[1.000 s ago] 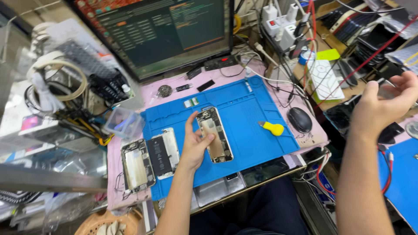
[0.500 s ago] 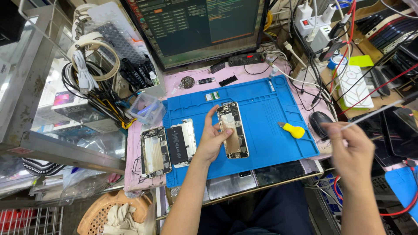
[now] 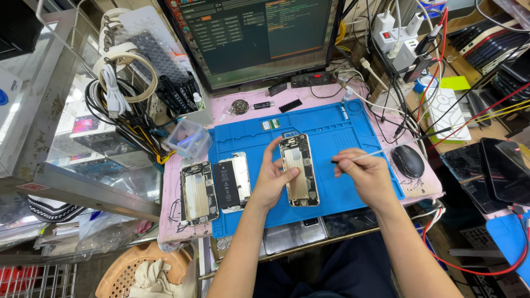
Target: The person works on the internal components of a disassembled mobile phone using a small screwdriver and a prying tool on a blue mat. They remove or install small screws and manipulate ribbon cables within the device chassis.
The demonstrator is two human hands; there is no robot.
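While the desk [image 3: 182, 232] is crowded at every side, the blue work mat [image 3: 353, 129] leaves bare room only around the opened phone chassis [image 3: 299, 170] at its centre. Monitor [image 3: 251, 36] closes off 12 o'clock, cable tangle and mouse [image 3: 408, 161] crowd 3 o'clock, two more opened phones [image 3: 214, 187] lie at 9 o'clock, mat edge at 6 o'clock. Left hand [image 3: 273, 179] pins the chassis flat, fingers spread on its left rim. Right hand [image 3: 367, 174] has its grip closed on a thin probe tool [image 3: 375, 153], tip near the chassis's right edge. Judgement: keep the pinning firm, approach shallow from 3 o'clock, keep strokes short; elbow room is scant rightward.
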